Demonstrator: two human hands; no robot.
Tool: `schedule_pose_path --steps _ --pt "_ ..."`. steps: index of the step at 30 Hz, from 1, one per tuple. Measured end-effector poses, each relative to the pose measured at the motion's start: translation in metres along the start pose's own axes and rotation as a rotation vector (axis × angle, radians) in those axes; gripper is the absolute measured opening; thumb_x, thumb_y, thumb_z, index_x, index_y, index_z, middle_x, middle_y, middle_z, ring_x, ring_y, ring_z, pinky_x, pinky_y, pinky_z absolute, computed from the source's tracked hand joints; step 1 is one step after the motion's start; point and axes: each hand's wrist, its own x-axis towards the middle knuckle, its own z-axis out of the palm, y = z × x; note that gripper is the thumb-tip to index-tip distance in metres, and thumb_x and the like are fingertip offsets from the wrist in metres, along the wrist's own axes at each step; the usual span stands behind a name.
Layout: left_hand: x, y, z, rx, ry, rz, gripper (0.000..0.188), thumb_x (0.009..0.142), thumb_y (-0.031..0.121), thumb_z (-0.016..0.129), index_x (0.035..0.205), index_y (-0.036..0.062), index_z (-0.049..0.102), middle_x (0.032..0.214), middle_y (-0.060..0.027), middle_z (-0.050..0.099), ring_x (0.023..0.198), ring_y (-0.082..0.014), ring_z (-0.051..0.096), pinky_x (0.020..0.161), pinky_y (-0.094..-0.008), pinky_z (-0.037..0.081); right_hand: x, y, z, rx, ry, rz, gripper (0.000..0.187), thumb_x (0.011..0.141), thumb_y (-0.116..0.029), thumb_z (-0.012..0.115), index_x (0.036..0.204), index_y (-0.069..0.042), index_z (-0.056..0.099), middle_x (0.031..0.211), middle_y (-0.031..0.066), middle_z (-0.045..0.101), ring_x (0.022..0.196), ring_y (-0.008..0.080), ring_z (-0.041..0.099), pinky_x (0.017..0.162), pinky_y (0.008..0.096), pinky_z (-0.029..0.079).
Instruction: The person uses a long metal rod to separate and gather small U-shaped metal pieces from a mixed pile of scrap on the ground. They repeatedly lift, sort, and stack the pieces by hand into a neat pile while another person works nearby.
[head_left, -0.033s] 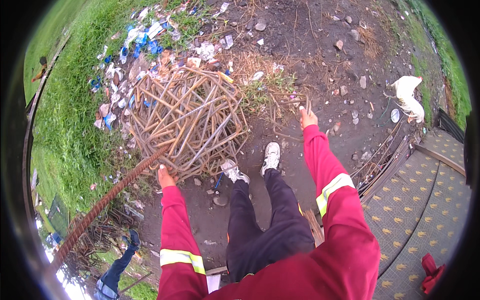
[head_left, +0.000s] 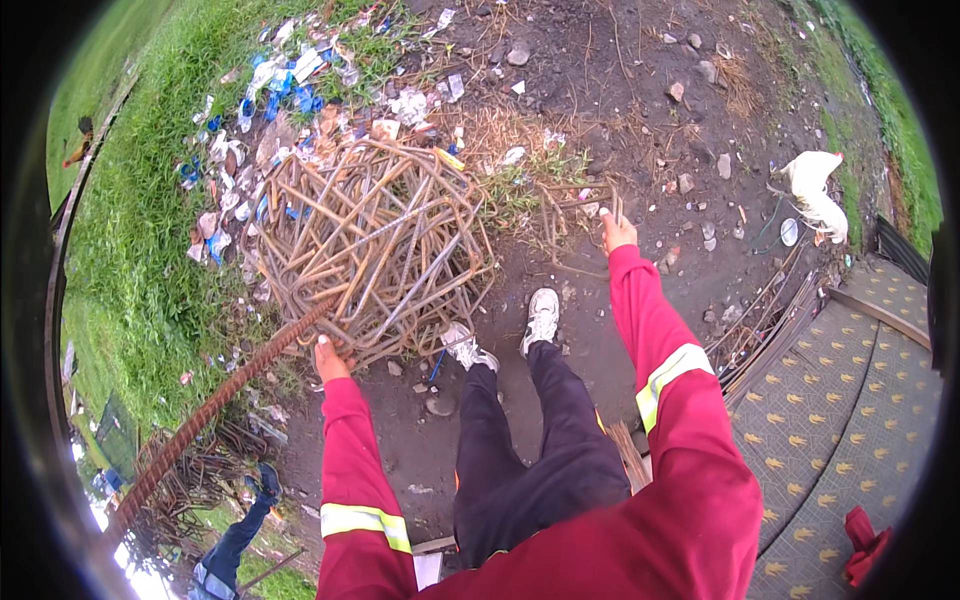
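A tangled pile of bent rusty rebar stirrups [head_left: 385, 235] lies on the ground in front of my feet, slightly to the left. At its near left edge my left hand [head_left: 332, 360] is closed on a bent rebar stirrup, its thumb on top; the fingers are partly hidden. My right hand [head_left: 619, 234] grips the right side of a separate four-sided rebar stirrup [head_left: 580, 187], held apart from the pile, to its right. A thick ribbed rusty bar [head_left: 205, 412] slants from the lower left up to the pile, passing close to my left hand.
Plastic litter [head_left: 290, 85] is strewn over grass beyond the pile. A white chicken [head_left: 815, 195] stands far right, above patterned grey sheeting [head_left: 835, 420] with a red cloth [head_left: 866, 548]. Lower left, another person's leg [head_left: 240, 530] shows beside more scrap rods [head_left: 195, 465]. Stones dot the dirt.
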Motion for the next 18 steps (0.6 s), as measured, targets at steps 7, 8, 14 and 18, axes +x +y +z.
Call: schedule_pose_path --steps 7,8,14,18 --pt "-0.002 -0.006 -0.003 -0.041 0.044 -0.006 0.044 0.089 0.055 0.044 0.108 0.015 0.048 0.098 -0.0024 0.051 0.081 -0.0209 0.053 0.064 -0.0379 0.044 0.062 -0.1 0.023 -0.783 0.133 -0.506 0.037 0.083 -0.04 0.057 0.102 -0.009 0.06 0.083 0.0206 0.064 0.081 0.0373 0.062 0.073 0.0442 0.048" --pt "-0.001 -0.007 -0.002 -0.072 0.052 0.019 0.044 0.089 0.055 0.044 0.108 0.0156 0.048 0.098 -0.0021 0.051 0.08 -0.0204 0.053 0.063 -0.0374 0.044 0.069 -0.111 0.028 -0.865 0.182 -0.515 0.039 0.083 -0.042 0.056 0.104 -0.01 0.06 0.088 0.0226 0.064 0.086 0.0403 0.061 0.076 0.0466 0.048" --pt "-0.003 -0.015 0.005 -0.251 0.119 0.028 0.045 0.087 0.055 0.046 0.113 0.0186 0.048 0.101 0.0006 0.051 0.077 -0.0177 0.051 0.06 -0.0358 0.043 0.114 -0.111 0.071 -0.992 0.114 -0.74 0.058 0.083 -0.037 0.06 0.133 -0.014 0.042 0.135 0.0186 0.041 0.123 0.0344 0.041 0.099 0.0437 0.037" --pt "-0.005 -0.015 0.014 -0.291 0.19 -0.013 0.049 0.088 0.053 0.047 0.121 0.0175 0.047 0.108 -0.0017 0.052 0.089 -0.0211 0.051 0.069 -0.0418 0.043 0.041 -0.057 0.125 -0.363 -0.14 -0.498 0.051 0.085 -0.03 0.06 0.126 -0.001 0.048 0.127 0.0225 0.047 0.123 0.0325 0.042 0.105 0.0386 0.031"
